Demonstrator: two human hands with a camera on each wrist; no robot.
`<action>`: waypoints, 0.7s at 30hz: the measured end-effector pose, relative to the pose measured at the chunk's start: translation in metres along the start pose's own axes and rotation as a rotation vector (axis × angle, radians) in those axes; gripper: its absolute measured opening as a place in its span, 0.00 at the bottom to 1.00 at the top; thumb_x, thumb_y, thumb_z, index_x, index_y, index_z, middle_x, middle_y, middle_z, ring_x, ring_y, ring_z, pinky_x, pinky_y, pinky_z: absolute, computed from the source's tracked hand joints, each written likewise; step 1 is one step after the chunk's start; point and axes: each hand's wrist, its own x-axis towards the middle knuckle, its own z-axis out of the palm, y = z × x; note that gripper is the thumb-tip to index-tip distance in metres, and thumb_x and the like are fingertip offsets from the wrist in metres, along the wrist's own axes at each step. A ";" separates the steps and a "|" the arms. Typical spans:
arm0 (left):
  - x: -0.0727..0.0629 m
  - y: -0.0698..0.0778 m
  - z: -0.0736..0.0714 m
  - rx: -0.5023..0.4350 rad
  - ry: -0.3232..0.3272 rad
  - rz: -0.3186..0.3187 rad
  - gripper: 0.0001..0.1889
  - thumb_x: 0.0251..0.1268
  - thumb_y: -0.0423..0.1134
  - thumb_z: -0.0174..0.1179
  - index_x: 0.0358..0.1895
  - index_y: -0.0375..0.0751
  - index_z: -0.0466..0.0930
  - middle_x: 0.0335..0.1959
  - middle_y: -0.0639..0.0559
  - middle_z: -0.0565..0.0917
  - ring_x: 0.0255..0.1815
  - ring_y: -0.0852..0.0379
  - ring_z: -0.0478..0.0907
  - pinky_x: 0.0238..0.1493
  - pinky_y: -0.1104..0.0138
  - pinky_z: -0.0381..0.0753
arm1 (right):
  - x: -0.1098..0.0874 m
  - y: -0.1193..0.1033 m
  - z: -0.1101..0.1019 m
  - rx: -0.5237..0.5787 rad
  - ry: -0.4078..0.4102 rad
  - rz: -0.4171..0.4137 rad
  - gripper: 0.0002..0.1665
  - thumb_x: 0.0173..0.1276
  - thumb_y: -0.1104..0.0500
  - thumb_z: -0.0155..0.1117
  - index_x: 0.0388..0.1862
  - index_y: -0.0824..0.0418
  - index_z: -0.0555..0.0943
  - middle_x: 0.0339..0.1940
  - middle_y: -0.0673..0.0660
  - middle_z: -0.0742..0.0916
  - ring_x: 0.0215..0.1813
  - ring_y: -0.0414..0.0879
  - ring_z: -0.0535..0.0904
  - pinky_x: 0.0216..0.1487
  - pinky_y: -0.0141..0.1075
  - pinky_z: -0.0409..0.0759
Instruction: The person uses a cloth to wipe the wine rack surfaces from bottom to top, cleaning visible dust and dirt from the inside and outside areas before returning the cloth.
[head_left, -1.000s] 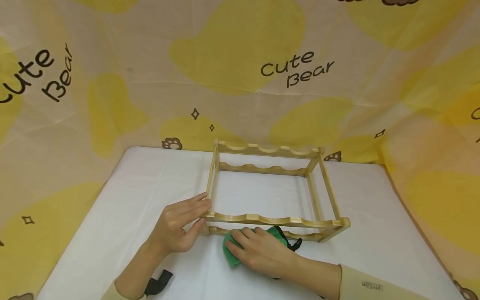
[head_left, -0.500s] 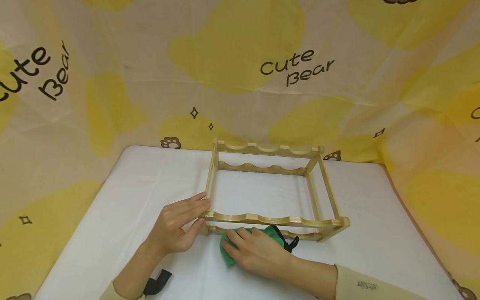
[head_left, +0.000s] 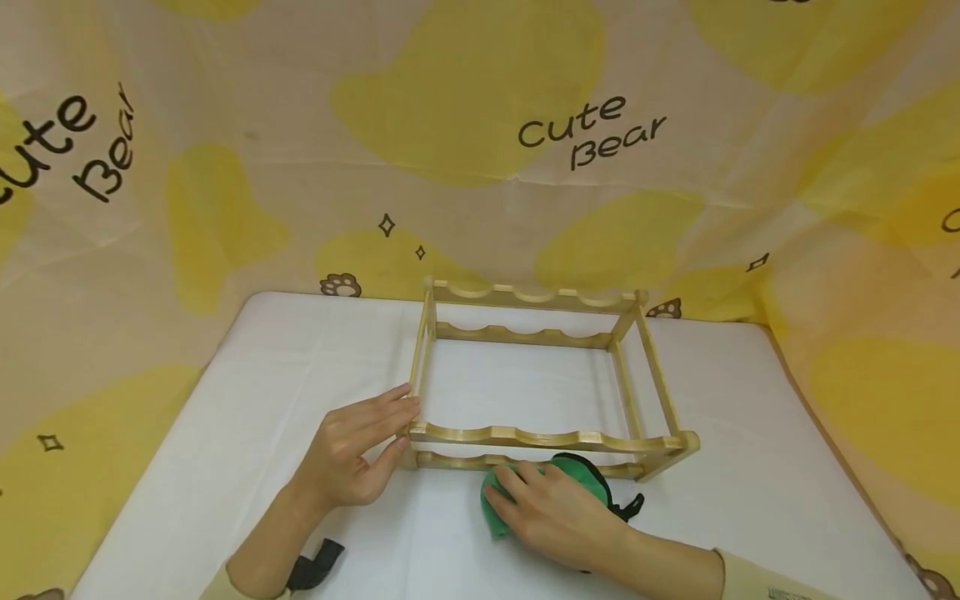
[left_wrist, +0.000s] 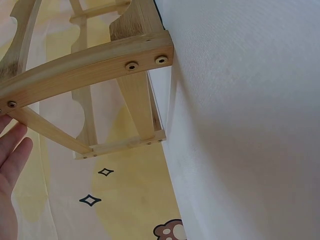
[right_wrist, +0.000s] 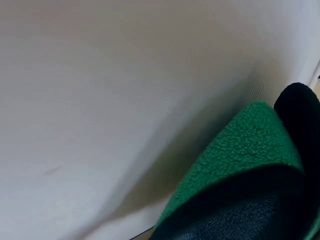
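Observation:
A pale wooden wine rack (head_left: 540, 437) with scalloped rails stands on the white table. My left hand (head_left: 348, 454) rests its fairly straight fingers against the rack's front left corner, thumb lower down. In the left wrist view, fingertips (left_wrist: 22, 131) touch the rack's side piece (left_wrist: 90, 70), which has several screws. My right hand (head_left: 558, 512) grips a green cloth (head_left: 588, 477) with black edging and holds it against the lower front rail (head_left: 450, 461). The right wrist view shows the cloth's fleecy green side (right_wrist: 250, 135) and a dark inner side; the hand is hidden there.
The white table (head_left: 300, 367) runs up to a yellow patterned backdrop (head_left: 480, 100) behind and at both sides. A black object (head_left: 318, 565) lies by my left forearm, partly hidden.
My right hand slid slightly left with the green cloth, then moved right along the lower front rail. The left hand and the rack stay in place.

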 end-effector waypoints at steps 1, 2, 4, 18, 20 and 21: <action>0.000 0.000 0.000 -0.002 0.001 0.003 0.17 0.76 0.37 0.53 0.47 0.25 0.88 0.44 0.37 0.91 0.46 0.35 0.89 0.53 0.58 0.89 | -0.003 0.001 0.000 0.001 0.008 0.007 0.17 0.78 0.57 0.54 0.57 0.55 0.86 0.53 0.57 0.84 0.43 0.45 0.82 0.31 0.30 0.83; 0.000 0.000 0.001 -0.002 0.002 0.005 0.17 0.76 0.37 0.53 0.47 0.25 0.88 0.44 0.37 0.91 0.46 0.35 0.89 0.53 0.58 0.89 | -0.006 0.002 -0.001 0.000 0.014 0.016 0.19 0.81 0.58 0.49 0.57 0.55 0.86 0.53 0.57 0.84 0.42 0.46 0.82 0.31 0.31 0.83; 0.000 -0.001 0.001 -0.002 0.001 0.004 0.18 0.76 0.37 0.53 0.46 0.25 0.88 0.44 0.37 0.91 0.46 0.35 0.89 0.53 0.58 0.89 | -0.012 0.005 -0.002 0.008 0.030 0.036 0.26 0.86 0.59 0.37 0.56 0.55 0.87 0.53 0.58 0.85 0.41 0.46 0.82 0.31 0.32 0.83; -0.001 -0.001 0.002 0.000 0.004 -0.002 0.17 0.75 0.37 0.53 0.47 0.27 0.88 0.43 0.37 0.91 0.46 0.35 0.89 0.54 0.59 0.88 | -0.062 0.019 -0.002 0.065 0.079 0.137 0.41 0.86 0.58 0.19 0.52 0.60 0.87 0.48 0.60 0.84 0.39 0.48 0.82 0.26 0.31 0.82; -0.002 -0.002 0.002 -0.001 0.006 0.001 0.17 0.75 0.37 0.54 0.47 0.27 0.89 0.43 0.37 0.91 0.46 0.35 0.89 0.54 0.59 0.88 | -0.069 0.020 -0.002 0.068 0.083 0.144 0.41 0.86 0.57 0.19 0.52 0.60 0.87 0.49 0.60 0.84 0.40 0.49 0.83 0.28 0.32 0.83; -0.002 -0.002 0.002 -0.001 0.006 0.000 0.17 0.75 0.37 0.54 0.47 0.27 0.89 0.43 0.37 0.91 0.46 0.36 0.89 0.54 0.59 0.88 | -0.073 0.020 -0.002 0.067 0.086 0.145 0.41 0.86 0.57 0.19 0.53 0.60 0.88 0.49 0.61 0.84 0.40 0.50 0.83 0.28 0.33 0.84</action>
